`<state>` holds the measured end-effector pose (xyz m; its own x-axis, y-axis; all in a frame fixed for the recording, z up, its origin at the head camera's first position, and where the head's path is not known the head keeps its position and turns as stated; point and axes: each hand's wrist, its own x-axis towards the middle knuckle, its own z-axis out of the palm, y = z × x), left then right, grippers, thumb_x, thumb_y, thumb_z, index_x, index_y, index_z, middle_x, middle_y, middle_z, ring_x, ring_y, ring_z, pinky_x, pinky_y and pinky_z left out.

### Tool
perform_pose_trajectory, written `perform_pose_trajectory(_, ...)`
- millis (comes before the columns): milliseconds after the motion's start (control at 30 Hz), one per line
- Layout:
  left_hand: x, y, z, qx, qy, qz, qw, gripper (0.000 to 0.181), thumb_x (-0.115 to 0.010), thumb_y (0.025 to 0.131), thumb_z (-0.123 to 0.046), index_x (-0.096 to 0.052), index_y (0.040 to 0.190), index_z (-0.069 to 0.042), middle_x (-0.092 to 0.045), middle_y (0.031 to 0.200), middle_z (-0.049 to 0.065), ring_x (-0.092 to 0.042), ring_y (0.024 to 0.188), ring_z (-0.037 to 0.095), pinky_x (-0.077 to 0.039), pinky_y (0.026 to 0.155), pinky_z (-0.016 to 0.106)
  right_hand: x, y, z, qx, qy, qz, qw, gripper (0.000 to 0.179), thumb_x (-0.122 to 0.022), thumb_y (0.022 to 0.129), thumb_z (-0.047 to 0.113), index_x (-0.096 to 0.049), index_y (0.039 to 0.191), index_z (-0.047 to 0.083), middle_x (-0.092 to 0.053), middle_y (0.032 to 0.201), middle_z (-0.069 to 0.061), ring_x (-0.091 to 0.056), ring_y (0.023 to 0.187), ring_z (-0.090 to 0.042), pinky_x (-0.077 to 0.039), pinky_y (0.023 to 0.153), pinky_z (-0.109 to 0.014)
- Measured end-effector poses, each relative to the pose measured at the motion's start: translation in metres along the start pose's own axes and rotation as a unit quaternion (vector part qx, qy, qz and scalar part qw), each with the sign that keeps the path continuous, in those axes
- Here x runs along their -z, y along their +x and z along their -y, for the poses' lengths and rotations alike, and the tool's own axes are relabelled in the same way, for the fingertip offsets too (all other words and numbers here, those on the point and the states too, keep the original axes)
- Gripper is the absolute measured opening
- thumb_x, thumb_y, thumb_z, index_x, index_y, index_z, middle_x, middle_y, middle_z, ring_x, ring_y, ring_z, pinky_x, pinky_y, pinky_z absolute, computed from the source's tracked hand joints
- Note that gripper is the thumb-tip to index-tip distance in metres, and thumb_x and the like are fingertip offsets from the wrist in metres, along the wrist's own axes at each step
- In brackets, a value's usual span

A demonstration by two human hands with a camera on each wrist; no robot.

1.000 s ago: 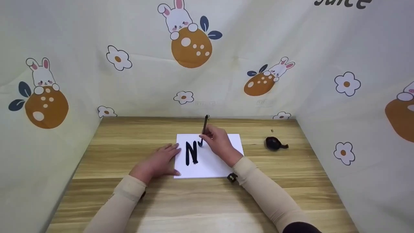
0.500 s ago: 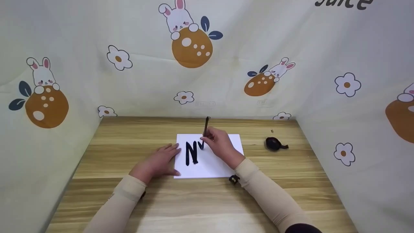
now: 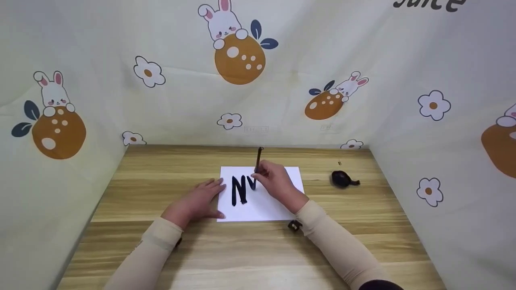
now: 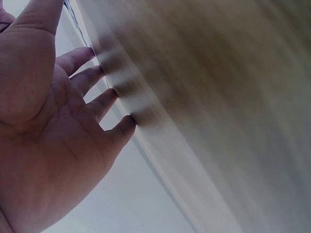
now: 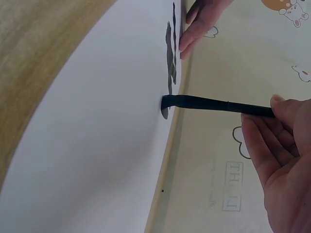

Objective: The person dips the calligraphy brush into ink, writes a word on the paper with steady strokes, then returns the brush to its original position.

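Observation:
A white sheet of paper [image 3: 274,207] lies on the wooden table, with a thick black letter N [image 3: 238,190] painted on its left part. My right hand [image 3: 278,183] pinches a black paintbrush [image 3: 258,159] upright between thumb and fingers. In the right wrist view the bristles [image 5: 167,102] bend against the paper at the end of a fresh black stroke [image 3: 251,183], right of the N. My left hand [image 3: 199,199], fingers spread, rests on the paper's left edge; its palm and fingertips also show in the left wrist view.
A small round black dish [image 3: 341,179] with a short handle stands on the table, right of the paper. Behind it lies a tiny dark speck [image 3: 339,162]. Cloth walls [image 3: 181,100] printed with rabbits and oranges enclose the table on the back and sides.
My right hand and the brush have moved down and slightly right across the paper, lengthening the slanted black stroke beside the N. My left hand has stayed in place.

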<state>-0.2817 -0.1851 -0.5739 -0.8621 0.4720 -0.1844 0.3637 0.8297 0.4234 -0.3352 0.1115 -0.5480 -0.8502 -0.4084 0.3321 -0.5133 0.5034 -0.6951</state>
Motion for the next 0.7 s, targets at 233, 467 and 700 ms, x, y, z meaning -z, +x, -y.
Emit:
perform_pose_trajectory(233,-0.001,0.001,0.001,-0.001,0.011,0.001,0.9999,0.108,-0.089,0.090,-0.057,-0.039,0.172,-0.006,-0.025,0.182,0.015,-0.019,0.167,0.047,-0.017,0.132,0.069,0.003,-0.005,0.002,0.005,0.008,0.011,0.9999,0.008,-0.080,0.104,0.014,-0.074,0.103,0.010,-0.078,0.095,0.001,-0.075,0.089,-0.011,-0.064,0.080,-0.030)
perform_pose_trajectory(467,0.000,0.000,-0.001,-0.006,0.005,-0.001,1.0000,0.107,-0.091,0.090,-0.053,-0.040,0.171,-0.004,-0.027,0.181,0.016,-0.020,0.166,0.048,-0.019,0.131,0.071,0.006,-0.012,0.003,0.016,0.008,0.007,0.9998,0.009,-0.082,0.102,0.013,-0.074,0.099,0.009,-0.077,0.092,0.000,-0.073,0.086,-0.012,-0.064,0.079,-0.031)
perform_pose_trajectory(700,0.001,0.000,-0.002,-0.003,0.000,-0.001,1.0000,0.106,-0.091,0.090,-0.052,-0.041,0.170,-0.004,-0.028,0.181,0.016,-0.020,0.166,0.048,-0.020,0.131,0.070,0.008,-0.017,0.005,0.030,-0.004,0.005,0.9995,0.012,-0.084,0.101,0.013,-0.073,0.096,0.009,-0.075,0.088,0.001,-0.067,0.080,-0.009,-0.060,0.073,-0.030)
